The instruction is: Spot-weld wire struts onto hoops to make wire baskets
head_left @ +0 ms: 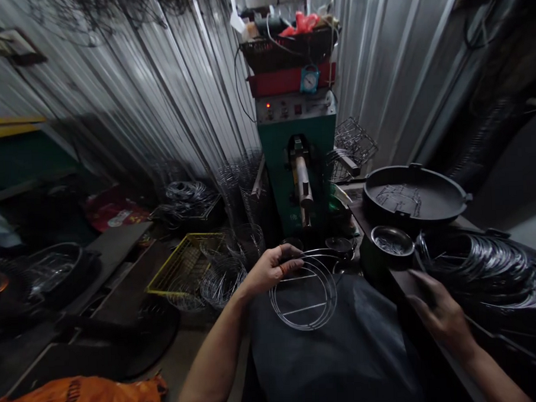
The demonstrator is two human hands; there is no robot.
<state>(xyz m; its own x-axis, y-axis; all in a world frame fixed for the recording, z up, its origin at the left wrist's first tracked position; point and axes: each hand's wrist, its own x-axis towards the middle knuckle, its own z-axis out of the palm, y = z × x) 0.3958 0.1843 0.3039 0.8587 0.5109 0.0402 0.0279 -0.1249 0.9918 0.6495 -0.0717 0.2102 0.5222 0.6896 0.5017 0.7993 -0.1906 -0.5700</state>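
Observation:
My left hand point(275, 267) is closed, thumb and fingers pinching the upper rim of a round wire frame point(305, 309). The frame is made of thin metal rings with straight cross wires, and it is held above the dark apron point(332, 358) over my lap. My right hand point(439, 312) is off to the right, slightly blurred, fingers stretched toward the edge of the side table point(407, 284). I see nothing in it. Beside it lies a big pile of shiny wire rings point(511, 267), and just beyond stands a small metal bowl point(392, 241) of short wire pieces.
Ahead stands a green machine point(275, 165) with a lit red lamp and a protruding metal arm point(302, 181). A large black pan point(416, 194) holds wire pieces at right. To the left are a yellow wire basket point(182, 261), bundled wire rings point(222, 283) and an orange sack point(81, 399).

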